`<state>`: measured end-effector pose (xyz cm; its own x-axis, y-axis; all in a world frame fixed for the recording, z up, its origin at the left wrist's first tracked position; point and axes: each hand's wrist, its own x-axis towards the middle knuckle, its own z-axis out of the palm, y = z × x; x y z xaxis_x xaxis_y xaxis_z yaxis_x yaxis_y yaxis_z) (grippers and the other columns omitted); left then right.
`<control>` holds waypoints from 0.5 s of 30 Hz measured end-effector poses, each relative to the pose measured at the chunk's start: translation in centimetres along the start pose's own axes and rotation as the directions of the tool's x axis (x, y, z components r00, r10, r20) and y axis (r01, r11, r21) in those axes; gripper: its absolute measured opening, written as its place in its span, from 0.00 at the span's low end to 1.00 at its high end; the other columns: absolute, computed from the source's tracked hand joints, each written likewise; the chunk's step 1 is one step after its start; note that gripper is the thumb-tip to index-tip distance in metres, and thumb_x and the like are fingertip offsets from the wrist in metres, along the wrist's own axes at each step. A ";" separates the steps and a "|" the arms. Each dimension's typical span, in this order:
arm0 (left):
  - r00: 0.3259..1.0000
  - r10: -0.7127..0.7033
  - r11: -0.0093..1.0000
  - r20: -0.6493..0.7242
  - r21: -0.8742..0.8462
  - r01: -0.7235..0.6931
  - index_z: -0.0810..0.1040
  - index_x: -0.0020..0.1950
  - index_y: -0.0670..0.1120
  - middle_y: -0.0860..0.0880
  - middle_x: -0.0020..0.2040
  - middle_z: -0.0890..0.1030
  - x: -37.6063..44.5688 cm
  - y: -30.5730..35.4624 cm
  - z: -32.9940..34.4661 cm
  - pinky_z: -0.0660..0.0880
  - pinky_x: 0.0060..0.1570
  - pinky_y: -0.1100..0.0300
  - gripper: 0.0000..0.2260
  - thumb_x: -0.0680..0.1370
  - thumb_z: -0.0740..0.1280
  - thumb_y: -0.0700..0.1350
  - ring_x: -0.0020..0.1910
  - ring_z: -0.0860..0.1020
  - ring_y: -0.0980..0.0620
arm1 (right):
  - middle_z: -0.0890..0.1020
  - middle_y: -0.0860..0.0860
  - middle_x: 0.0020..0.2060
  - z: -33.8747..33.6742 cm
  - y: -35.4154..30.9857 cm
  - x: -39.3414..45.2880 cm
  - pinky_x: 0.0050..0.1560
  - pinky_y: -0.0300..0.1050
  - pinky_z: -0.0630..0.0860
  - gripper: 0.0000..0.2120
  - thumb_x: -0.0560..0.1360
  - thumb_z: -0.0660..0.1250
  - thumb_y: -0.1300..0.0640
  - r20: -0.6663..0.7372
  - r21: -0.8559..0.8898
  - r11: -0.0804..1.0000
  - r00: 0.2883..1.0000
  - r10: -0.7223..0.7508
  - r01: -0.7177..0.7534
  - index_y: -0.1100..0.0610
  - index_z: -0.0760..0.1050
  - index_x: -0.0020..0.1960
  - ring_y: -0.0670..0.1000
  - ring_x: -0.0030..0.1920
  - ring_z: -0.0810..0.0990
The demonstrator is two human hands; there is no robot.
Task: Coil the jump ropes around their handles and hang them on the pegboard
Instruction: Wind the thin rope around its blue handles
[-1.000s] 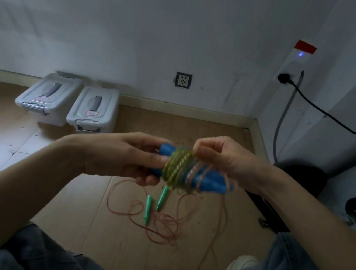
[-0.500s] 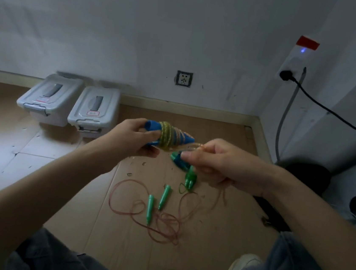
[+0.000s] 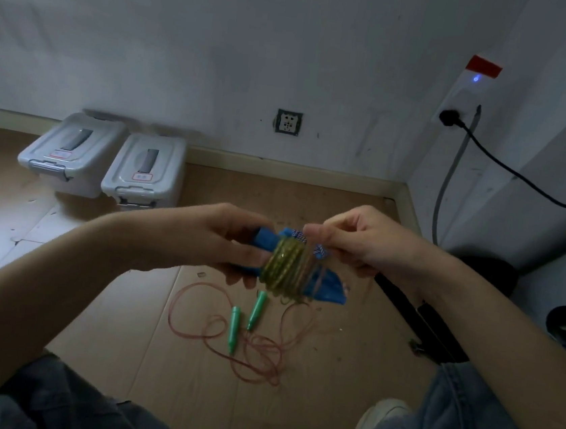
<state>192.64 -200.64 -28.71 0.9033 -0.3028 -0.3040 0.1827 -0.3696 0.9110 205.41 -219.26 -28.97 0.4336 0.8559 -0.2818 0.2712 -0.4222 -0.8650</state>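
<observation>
Wood-plank floor [image 3: 183, 397] meeting a white wall. Nearest on the floor lies one loose pink rope [image 3: 252, 348] with two green handles [image 3: 245, 316]. Just above it, the left hand [image 3: 215, 238] clamps two blue handles [image 3: 326, 286] together as a core for the yellow-green coil [image 3: 286, 267], while the right hand [image 3: 359, 240] pinches the cord taut. Beyond the handles, two grey bins [image 3: 111, 159] stand at the wall.

Blue handles [image 3: 326, 284] wrapped in yellow-green rope [image 3: 284, 267]; green handles [image 3: 245, 319] and pink rope [image 3: 255, 352] on tan floor [image 3: 183, 397].
</observation>
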 end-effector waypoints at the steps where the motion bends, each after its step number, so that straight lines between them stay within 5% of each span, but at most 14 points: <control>1: 1.000 0.022 0.998 -0.003 -0.062 -0.022 0.75 0.49 0.47 0.57 0.38 0.80 -0.3 0.1 -0.3 0.73 0.35 0.70 0.07 0.73 0.61 0.46 0.35 0.77 0.61 | 0.68 0.46 0.21 -0.2 -0.1 0.0 0.21 0.35 0.59 0.26 0.60 0.67 0.35 -0.022 0.001 1.000 1.000 0.004 -0.004 0.60 0.77 0.33 0.44 0.21 0.62; 5: 0.991 0.068 0.885 -0.113 -0.452 -0.113 0.81 0.47 0.47 0.53 0.37 0.82 -0.5 0.3 -0.3 0.76 0.33 0.69 0.10 0.71 0.62 0.43 0.34 0.79 0.59 | 0.71 0.48 0.23 -0.2 0.1 -0.2 0.21 0.35 0.60 0.20 0.63 0.65 0.36 0.033 0.142 0.989 0.998 0.044 -0.048 0.54 0.74 0.29 0.45 0.22 0.63; 9: 0.904 -0.050 0.500 -0.425 -0.794 -0.346 0.76 0.56 0.43 0.48 0.38 0.82 0.4 0.2 -1.3 0.76 0.30 0.69 0.15 0.70 0.62 0.42 0.32 0.81 0.57 | 0.67 0.43 0.23 1.8 0.5 -0.6 0.21 0.32 0.60 0.21 0.74 0.60 0.42 0.047 0.041 0.999 0.999 -0.024 0.022 0.61 0.69 0.36 0.41 0.22 0.62; 10: 0.863 -0.123 0.551 -0.490 -0.757 -0.351 0.74 0.56 0.43 0.47 0.39 0.81 0.5 0.0 -1.5 0.76 0.29 0.70 0.14 0.71 0.63 0.42 0.31 0.81 0.58 | 0.67 0.43 0.22 2.2 0.3 -0.6 0.22 0.31 0.61 0.19 0.75 0.59 0.44 0.043 0.047 0.996 0.997 -0.071 0.069 0.59 0.68 0.35 0.40 0.22 0.63; 12: 0.758 -0.210 0.837 -0.617 -0.515 -0.187 0.75 0.50 0.47 0.47 0.43 0.80 1.2 -0.6 -0.9 0.75 0.29 0.71 0.06 0.73 0.64 0.42 0.31 0.81 0.60 | 0.67 0.43 0.21 2.1 -0.6 -0.6 0.23 0.30 0.61 0.19 0.75 0.57 0.45 -0.011 0.050 0.983 0.985 -0.175 0.175 0.56 0.66 0.31 0.40 0.21 0.63; 15: 0.694 -0.062 0.998 -0.718 -0.028 0.060 0.71 0.43 0.54 0.51 0.40 0.78 2.1 -1.4 0.3 0.75 0.29 0.70 0.06 0.75 0.64 0.42 0.30 0.79 0.63 | 0.68 0.44 0.22 1.3 -0.9 -0.4 0.26 0.33 0.62 0.19 0.75 0.57 0.44 -0.090 -0.352 0.896 0.943 -0.319 0.270 0.52 0.66 0.29 0.42 0.23 0.65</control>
<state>194.20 -201.00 -30.72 0.8939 0.4433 -0.0671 0.2472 -0.3623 0.8987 203.86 -218.89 -28.64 0.3997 0.9154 0.0474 0.6623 -0.2526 -0.7054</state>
